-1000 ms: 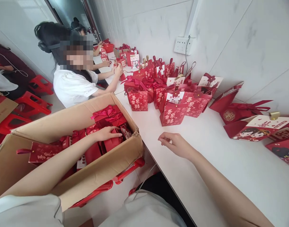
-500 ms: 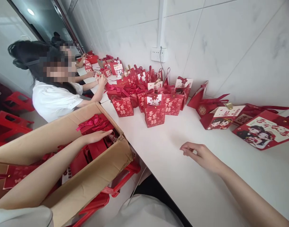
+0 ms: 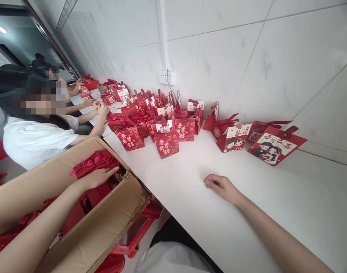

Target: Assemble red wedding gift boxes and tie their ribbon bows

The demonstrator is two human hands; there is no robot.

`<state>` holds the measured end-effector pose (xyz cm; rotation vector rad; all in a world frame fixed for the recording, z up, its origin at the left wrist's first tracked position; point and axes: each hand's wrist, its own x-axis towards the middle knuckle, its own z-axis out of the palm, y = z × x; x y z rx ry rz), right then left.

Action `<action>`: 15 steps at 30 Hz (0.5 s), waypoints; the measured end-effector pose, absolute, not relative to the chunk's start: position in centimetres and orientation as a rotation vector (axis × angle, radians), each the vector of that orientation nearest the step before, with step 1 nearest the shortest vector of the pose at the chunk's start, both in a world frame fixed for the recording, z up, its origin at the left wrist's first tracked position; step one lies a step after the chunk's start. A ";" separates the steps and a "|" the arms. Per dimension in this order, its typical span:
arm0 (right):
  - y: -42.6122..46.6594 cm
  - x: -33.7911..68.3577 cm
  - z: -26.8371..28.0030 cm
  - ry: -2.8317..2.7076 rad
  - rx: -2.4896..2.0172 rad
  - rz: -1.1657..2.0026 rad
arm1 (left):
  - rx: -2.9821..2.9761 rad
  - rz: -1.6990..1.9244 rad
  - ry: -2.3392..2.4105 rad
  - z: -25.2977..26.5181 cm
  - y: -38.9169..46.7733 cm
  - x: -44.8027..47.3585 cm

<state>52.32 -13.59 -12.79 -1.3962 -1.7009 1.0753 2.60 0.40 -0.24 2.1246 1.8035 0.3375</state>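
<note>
My left hand (image 3: 98, 178) reaches into a cardboard box (image 3: 105, 223), fingers stretched out flat over the red gift boxes inside. Beside that hand lies a red gift box with a ribbon bow (image 3: 95, 163). Whether the fingertips press on a box cannot be told. Over the white table (image 3: 190, 197), my right hand (image 3: 220, 185) is loosely closed, thumb against curled fingers, and nothing shows in it. The nearest box to it is a small red one with white lettering (image 3: 168, 146), standing upright. Farther right stands a box with a cartoon couple (image 3: 268, 149).
Many red gift boxes with ribbon handles (image 3: 187, 129) stand along the wall. A co-worker in a white top (image 3: 34, 136) sits at the left, with hands (image 3: 102, 110) at the table. A red stool (image 3: 136, 227) stands under the cardboard box. A socket (image 3: 166, 77) is on the wall.
The view has swung to the right, so the table and boxes appear farther left. My left hand stays in the cardboard box, and my right hand stays loosely closed over the table.
</note>
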 end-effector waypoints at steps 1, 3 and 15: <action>-13.5 52.3 -12.7 -1.700 -1.399 1.060 | 2.133 0.194 1.799 1.0 -0.1 3.1; -13.5 52.2 -12.5 -1.714 -1.401 1.030 | 2.188 0.090 1.899 3.7 -2.0 5.1; -12.8 52.4 -13.3 -1.752 -1.378 0.758 | 1.643 1.218 1.506 -3.7 2.5 25.4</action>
